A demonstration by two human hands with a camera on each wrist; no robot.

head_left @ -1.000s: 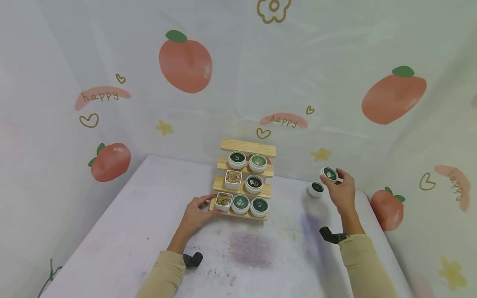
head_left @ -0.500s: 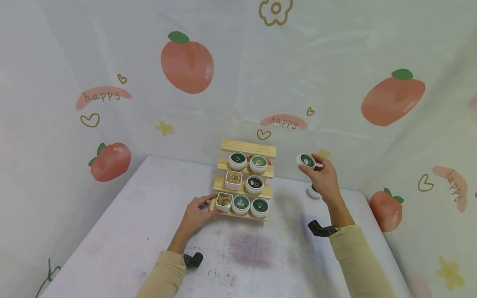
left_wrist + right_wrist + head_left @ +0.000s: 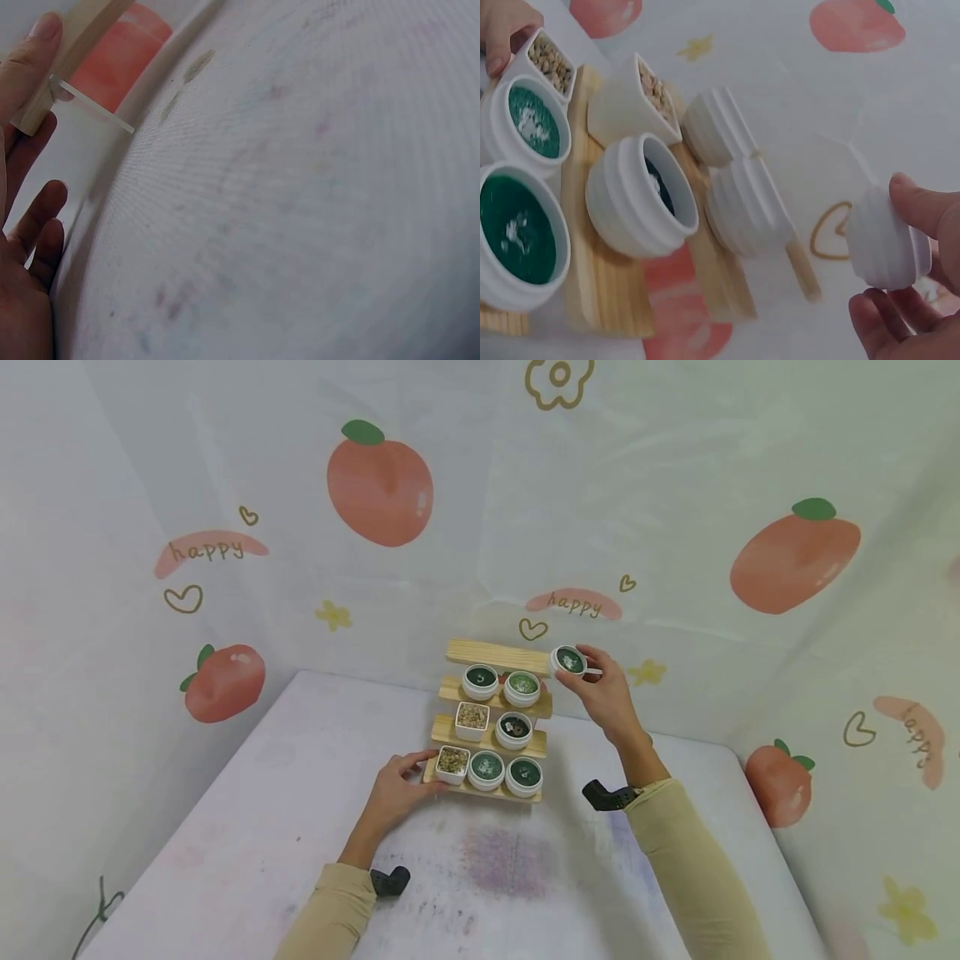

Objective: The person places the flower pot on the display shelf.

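A tiered wooden stand (image 3: 491, 653) bears several small white pots. My left hand (image 3: 393, 793) pinches the left end of its lowest plank, beside a square pot (image 3: 453, 765); the left wrist view shows thumb and a finger on either side of the wood (image 3: 71, 52). My right hand (image 3: 611, 697) holds a round white pot (image 3: 568, 660) with dark green contents by its side. In the head view this pot overlaps the top plank's right end; from the right wrist the pot (image 3: 877, 240) appears apart from the stand.
Round pots with green or dark contents (image 3: 486, 770) and another square pot (image 3: 472, 720) with tan bits fill the lower tiers. A white cloth wall with printed fruit (image 3: 381, 493) rises behind the white table (image 3: 300, 827).
My right hand has carried the round pot leftward and up to the stand's top plank. A second round pot on the table is now out of sight. My left hand stays put.
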